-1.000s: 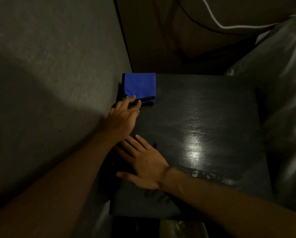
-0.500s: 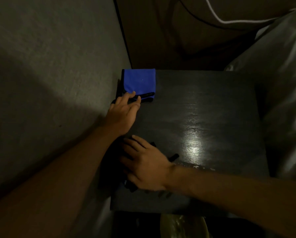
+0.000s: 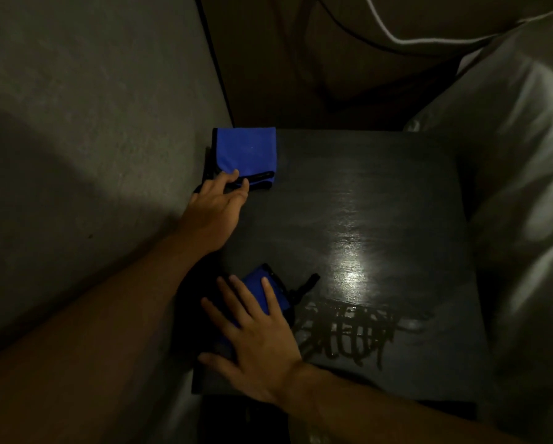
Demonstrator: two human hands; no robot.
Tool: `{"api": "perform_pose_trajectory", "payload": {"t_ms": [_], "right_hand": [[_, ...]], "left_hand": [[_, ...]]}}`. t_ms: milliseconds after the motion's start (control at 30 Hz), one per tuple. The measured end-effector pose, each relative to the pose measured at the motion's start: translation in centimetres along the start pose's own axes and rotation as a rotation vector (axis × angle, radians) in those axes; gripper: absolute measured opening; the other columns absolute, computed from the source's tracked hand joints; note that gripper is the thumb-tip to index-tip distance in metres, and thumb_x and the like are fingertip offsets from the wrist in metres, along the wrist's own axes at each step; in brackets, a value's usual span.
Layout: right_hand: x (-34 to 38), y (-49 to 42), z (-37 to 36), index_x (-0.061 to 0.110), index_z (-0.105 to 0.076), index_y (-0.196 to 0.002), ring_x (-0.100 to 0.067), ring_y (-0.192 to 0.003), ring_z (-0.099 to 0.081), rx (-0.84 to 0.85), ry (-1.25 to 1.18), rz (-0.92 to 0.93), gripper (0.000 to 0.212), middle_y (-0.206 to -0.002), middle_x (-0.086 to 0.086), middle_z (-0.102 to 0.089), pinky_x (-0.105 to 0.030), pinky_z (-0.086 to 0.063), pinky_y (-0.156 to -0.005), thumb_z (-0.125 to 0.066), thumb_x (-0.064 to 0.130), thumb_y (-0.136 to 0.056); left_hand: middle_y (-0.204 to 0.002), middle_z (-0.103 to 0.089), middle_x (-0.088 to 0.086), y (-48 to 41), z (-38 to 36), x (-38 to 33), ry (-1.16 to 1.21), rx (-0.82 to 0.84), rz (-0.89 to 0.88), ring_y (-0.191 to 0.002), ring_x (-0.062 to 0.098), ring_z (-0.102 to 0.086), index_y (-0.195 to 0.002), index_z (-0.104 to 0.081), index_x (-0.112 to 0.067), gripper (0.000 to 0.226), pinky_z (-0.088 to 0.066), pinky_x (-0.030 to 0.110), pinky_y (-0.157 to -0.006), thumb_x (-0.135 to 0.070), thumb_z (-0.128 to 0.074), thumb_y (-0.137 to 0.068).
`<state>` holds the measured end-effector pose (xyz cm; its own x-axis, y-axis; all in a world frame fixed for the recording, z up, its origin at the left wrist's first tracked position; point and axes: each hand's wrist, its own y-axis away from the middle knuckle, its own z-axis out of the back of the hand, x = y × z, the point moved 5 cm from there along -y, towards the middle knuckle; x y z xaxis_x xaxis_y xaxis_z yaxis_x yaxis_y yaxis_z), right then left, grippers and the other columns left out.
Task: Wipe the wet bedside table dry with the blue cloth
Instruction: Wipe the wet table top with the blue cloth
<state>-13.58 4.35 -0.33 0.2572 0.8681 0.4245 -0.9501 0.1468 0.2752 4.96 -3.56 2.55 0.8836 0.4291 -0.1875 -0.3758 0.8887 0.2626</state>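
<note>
R hand [image 3: 262, 344] flat on blue cloth [image 3: 252, 283], L hand [image 3: 215, 209] open, touching folded cloth [image 3: 246, 149]

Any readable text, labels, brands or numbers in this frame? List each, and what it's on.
None readable. No print on the folded blue cloth, the second blue cloth under the right hand, or the dark bedside table; its wet streaks are water, not writing.

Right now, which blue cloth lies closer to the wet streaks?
The near cloth under the right hand, just beside the wet streaks; the far-corner cloth, touched by the left hand, lies well away from them.
</note>
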Motion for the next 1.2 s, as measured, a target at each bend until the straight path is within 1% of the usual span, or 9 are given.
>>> {"api": "perform_pose_trajectory", "payload": {"t_ms": [133,200,267,333,433,667,800,1000,1200], "right_hand": [[-1.6,1.6,-0.6,0.034,-0.013,-0.161,-0.022,-0.156,0.015,0.075,0.074,0.148,0.077,-0.17,-0.005,-0.006,-0.062,0.004,-0.121,-0.022,0.075,-0.097],[-2.3,2.1,-0.3,0.034,-0.013,-0.161,-0.022,-0.156,0.014,0.09,0.099,0.201,0.077,-0.17,-0.005,-0.006,-0.061,0.006,-0.121,-0.023,0.076,-0.097],[-3.0,2.7,0.2,0.035,-0.013,-0.16,-0.02,-0.156,0.015,0.098,0.096,0.239,0.077,-0.17,-0.004,-0.006,-0.057,0.013,-0.121,-0.024,0.076,-0.096],[-3.7,3.4,0.5,0.036,-0.012,-0.161,-0.019,-0.155,0.016,0.121,0.1,0.269,0.077,-0.17,-0.003,-0.005,-0.054,0.017,-0.12,-0.024,0.077,-0.096],[-5.1,4.6,0.9,0.037,-0.007,-0.161,-0.017,-0.154,0.021,0.164,0.102,0.301,0.079,-0.17,-0.001,0.003,-0.054,0.017,-0.12,-0.024,0.077,-0.096],[-8.0,7.1,1.5,0.036,-0.006,-0.162,-0.017,-0.154,0.021,0.206,0.135,0.339,0.081,-0.17,-0.001,0.005,-0.053,0.017,-0.12,-0.028,0.077,-0.096],[-9.3,8.0,1.9,0.036,-0.006,-0.162,-0.017,-0.155,0.018,0.205,0.137,0.345,0.082,-0.17,0.0,0.002,-0.051,0.018,-0.12,-0.032,0.077,-0.095],[-11.2,9.7,2.4,0.037,-0.005,-0.161,-0.017,-0.155,0.018,0.23,0.177,0.351,0.081,-0.17,0.0,0.005,-0.052,0.016,-0.12,-0.028,0.077,-0.095],[-13.1,11.3,3.0,0.039,-0.004,-0.161,-0.017,-0.155,0.015,0.22,0.194,0.336,0.084,-0.17,0.001,0.005,-0.053,0.009,-0.121,-0.031,0.079,-0.093]], "left_hand": [[-0.157,-0.022,0.019,0.3,0.2,-0.5,-0.017,0.004,0.0,-0.134,0.043,-0.033,-0.147,-0.033,-0.009,0.056,-0.036,0.059,-0.104,-0.008,-0.048,-0.093],[-0.157,-0.021,0.02,0.5,0.1,-0.9,-0.04,-0.003,0.001,-0.137,0.043,-0.03,-0.147,-0.034,-0.009,0.055,-0.035,0.06,-0.105,-0.011,-0.045,-0.094],[-0.158,-0.022,0.019,0.5,-0.4,-1.0,-0.027,-0.012,0.037,-0.141,0.042,-0.024,-0.146,-0.037,-0.01,0.054,-0.031,0.06,-0.108,-0.027,-0.027,-0.095],[-0.156,-0.028,0.018,0.5,-1.1,-1.0,0.064,-0.04,0.099,-0.143,0.039,-0.023,-0.142,-0.044,-0.009,0.068,-0.03,0.058,-0.11,-0.042,-0.01,-0.093],[-0.154,-0.032,0.019,0.5,-2.2,-1.4,0.153,-0.103,0.141,-0.143,0.038,-0.026,-0.14,-0.046,-0.006,0.065,-0.029,0.058,-0.111,-0.046,-0.019,-0.096],[-0.163,-0.007,0.01,2.2,-4.0,-2.6,0.073,-0.147,0.191,-0.149,0.03,-0.006,-0.151,-0.022,-0.017,0.065,-0.007,0.049,-0.119,-0.05,-0.012,-0.095],[-0.163,-0.007,0.007,2.2,-4.5,-2.7,0.055,-0.143,0.214,-0.149,0.027,-0.005,-0.152,-0.021,-0.019,0.067,-0.006,0.049,-0.12,-0.051,-0.008,-0.094],[-0.162,-0.015,0.01,2.0,-4.5,-3.0,0.043,-0.172,0.253,-0.148,0.029,-0.012,-0.15,-0.028,-0.017,0.057,-0.011,0.051,-0.119,-0.044,-0.03,-0.099],[-0.162,-0.011,0.01,2.0,-4.8,-3.2,0.036,-0.179,0.277,-0.149,0.028,-0.005,-0.151,-0.023,-0.017,0.065,-0.007,0.051,-0.12,-0.051,-0.02,-0.096]]}}
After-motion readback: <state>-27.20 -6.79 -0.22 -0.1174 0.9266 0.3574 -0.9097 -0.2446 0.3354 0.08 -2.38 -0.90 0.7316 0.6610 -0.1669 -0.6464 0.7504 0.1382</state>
